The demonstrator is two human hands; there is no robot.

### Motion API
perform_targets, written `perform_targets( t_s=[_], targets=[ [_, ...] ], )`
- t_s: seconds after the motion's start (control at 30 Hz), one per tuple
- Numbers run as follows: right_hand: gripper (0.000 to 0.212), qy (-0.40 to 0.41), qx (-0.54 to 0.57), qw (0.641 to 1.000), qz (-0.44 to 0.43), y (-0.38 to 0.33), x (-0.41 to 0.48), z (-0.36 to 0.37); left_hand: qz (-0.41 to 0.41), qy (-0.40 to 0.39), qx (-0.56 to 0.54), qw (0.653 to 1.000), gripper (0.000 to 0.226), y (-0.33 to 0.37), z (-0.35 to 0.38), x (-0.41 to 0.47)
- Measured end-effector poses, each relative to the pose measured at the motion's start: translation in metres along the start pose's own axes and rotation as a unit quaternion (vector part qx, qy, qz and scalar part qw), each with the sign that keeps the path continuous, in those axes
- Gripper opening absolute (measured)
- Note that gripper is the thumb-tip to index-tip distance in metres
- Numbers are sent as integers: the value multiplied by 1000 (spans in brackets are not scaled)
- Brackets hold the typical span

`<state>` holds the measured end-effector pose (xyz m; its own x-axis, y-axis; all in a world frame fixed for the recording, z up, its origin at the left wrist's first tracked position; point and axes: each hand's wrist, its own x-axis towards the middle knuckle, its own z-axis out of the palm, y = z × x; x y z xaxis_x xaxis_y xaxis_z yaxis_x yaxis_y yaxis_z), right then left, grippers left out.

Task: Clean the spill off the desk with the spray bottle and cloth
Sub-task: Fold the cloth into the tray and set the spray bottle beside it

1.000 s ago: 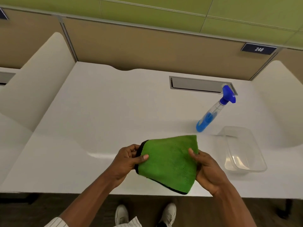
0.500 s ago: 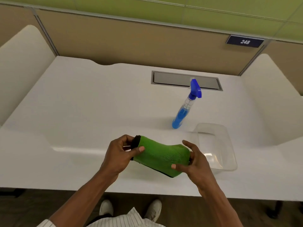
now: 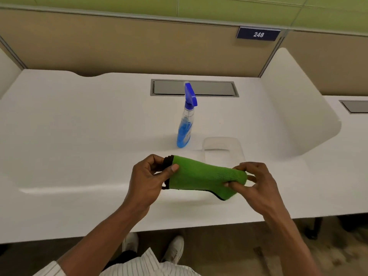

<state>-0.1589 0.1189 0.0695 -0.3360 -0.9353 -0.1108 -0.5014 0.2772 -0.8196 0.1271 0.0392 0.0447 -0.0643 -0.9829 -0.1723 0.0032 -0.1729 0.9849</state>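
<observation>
Left hand (image 3: 148, 177): fingers (image 3: 174, 167) pinch the black-trimmed end of the cloth (image 3: 203, 176), thumb on top, apparently to keep the hemmed edges stacked while the fold is made. Cloth spans between the two sets of fingers, lifted just over the near worktop (image 3: 79, 148), folded into a thick soft band; green pile, napped like microfibre, thin black binding along the lower edge. Bottle (image 3: 185, 126) stands upright beyond the fingers, untouched, within easy reach: clear plastic body, blue liquid, blue trigger head. Tub (image 3: 223, 150) just beyond the right fingers, clear, thin-walled, rounded corners. Right hand (image 3: 256, 186): fingers (image 3: 229, 184) nip the cloth's far end from underneath and in front, likely tucking it. No spill discernible on the glossy white surface; cannot tell where it lies.
</observation>
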Motion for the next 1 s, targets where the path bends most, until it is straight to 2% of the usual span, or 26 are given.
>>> perform_targets(
  t_s=[0.17, 0.33, 0.47, 0.63, 1.0],
  targets=[
    [38, 39, 68, 997, 15, 9, 11, -23, -19, -26, 30, 999, 22, 7, 36, 9],
    [54, 108, 98, 988, 58, 29, 31, -34, -94, -53, 51, 993, 39, 6, 69, 16],
    [63, 126, 6, 989, 71, 40, 45, -33, -133, -53, 86, 986, 40, -6, 88, 22],
    [59, 130, -118, 981, 77, 51, 60, -24, -123, -60, 151, 979, 38, -16, 106, 23],
    [49, 180, -212, 959, 48, 72, 65, 5, -54, -77, 316, 944, 48, -27, 134, 27]
  ],
)
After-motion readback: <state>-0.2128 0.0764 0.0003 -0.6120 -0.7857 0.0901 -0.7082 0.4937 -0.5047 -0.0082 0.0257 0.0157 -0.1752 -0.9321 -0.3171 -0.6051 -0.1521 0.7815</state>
